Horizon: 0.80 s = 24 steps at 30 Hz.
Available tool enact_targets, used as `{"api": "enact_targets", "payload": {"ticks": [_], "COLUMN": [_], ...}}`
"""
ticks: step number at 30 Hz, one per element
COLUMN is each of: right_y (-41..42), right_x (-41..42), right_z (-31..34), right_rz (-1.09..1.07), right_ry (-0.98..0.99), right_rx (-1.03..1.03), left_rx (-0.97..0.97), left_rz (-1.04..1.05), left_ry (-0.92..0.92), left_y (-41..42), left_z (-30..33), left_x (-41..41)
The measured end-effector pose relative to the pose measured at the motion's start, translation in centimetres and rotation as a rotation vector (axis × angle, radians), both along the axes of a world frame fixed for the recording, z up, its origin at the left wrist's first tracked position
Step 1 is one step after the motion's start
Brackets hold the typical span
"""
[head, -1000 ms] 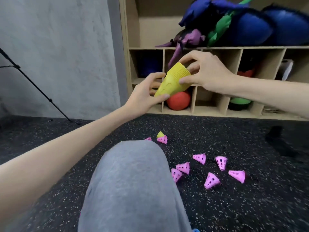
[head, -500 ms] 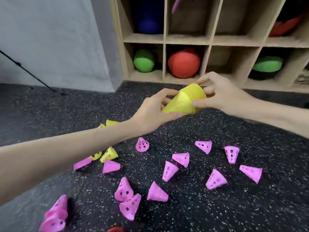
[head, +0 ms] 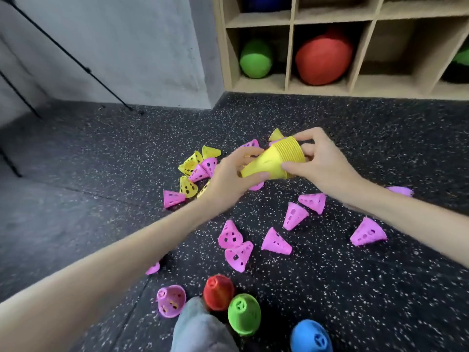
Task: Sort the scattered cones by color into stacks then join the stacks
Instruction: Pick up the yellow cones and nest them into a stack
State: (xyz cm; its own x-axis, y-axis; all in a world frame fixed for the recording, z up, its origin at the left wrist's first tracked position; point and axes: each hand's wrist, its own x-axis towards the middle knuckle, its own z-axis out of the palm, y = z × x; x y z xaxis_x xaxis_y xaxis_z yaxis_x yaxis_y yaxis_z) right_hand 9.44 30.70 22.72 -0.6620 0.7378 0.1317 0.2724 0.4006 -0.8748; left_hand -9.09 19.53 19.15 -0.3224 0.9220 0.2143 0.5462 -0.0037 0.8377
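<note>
A stack of yellow cones (head: pixel 275 158) lies on its side in the air between both hands. My left hand (head: pixel 228 179) grips its narrow tip end. My right hand (head: pixel 319 161) holds its wide ribbed end. Beneath them several loose yellow cones (head: pixel 189 166) lie on the floor to the left, mixed with pink ones. Several pink cones (head: pixel 295 215) are scattered over the floor in the middle and right. A red stack (head: pixel 218 292), a green stack (head: pixel 243 313) and a blue stack (head: pixel 311 336) stand upright near the bottom edge.
A wooden cubby shelf (head: pixel 290 47) stands at the back with a green ball (head: pixel 255 59) and a red ball (head: pixel 323 58) inside. Black tripod legs (head: pixel 76 62) cross the grey wall at left. My grey-clad knee (head: pixel 200 329) is at the bottom. The floor is black speckled rubber.
Both hands have brought the yellow stack down from shelf height to just above the floor. The view has tilted down, so the red, green and blue stacks now show.
</note>
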Motion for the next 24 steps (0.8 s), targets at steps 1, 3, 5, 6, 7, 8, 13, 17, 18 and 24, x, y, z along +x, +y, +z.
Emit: {"api": "enact_targets", "payload": {"ticks": [1,3,5,6,7,8,13,17,18,24], "right_y": [-0.4,-0.4,0.0,0.5,0.9,1.2,3.2,4.6,4.8,4.3], "right_x": [-0.3,-0.7,-0.8,-0.6,-0.4,-0.2,0.1,-0.1,-0.2,-1.4], "right_z": [-0.2,-1.1,-2.4,-3.3,-4.3,-5.3,-9.8,-12.9,-13.5,-15.4], "right_rz": [-0.002,-0.035,-0.100,-0.127,-0.142,-0.153,-0.216,-0.215,-0.220,-0.222], "right_ry": [0.009,0.052,0.108,0.119,0.115,0.112,0.104,0.048,0.046,0.083], "right_rx": [0.000,-0.018,-0.056,-0.075,-0.091,-0.110,-0.216,-0.266,-0.278,-0.351], "left_rx": [-0.001,-0.021,-0.046,-0.064,-0.100,-0.145,-0.362,-0.507,-0.540,-0.717], "left_rz": [0.002,0.033,0.104,0.144,0.183,0.219,0.468,0.444,0.394,0.222], "left_ry": [-0.004,-0.059,-0.132,-0.124,-0.084,-0.048,0.114,0.190,0.240,0.392], "left_y": [-0.2,0.0,0.2,0.4,0.6,0.8,0.8,0.2,0.4,3.2], "left_z": [-0.2,-0.9,-2.5,-3.5,-4.6,-6.1,-13.1,-15.7,-15.9,-16.7], "left_x": [-0.3,-1.3,-2.5,-3.3,-4.2,-5.4,-11.1,-13.3,-13.8,-15.7]}}
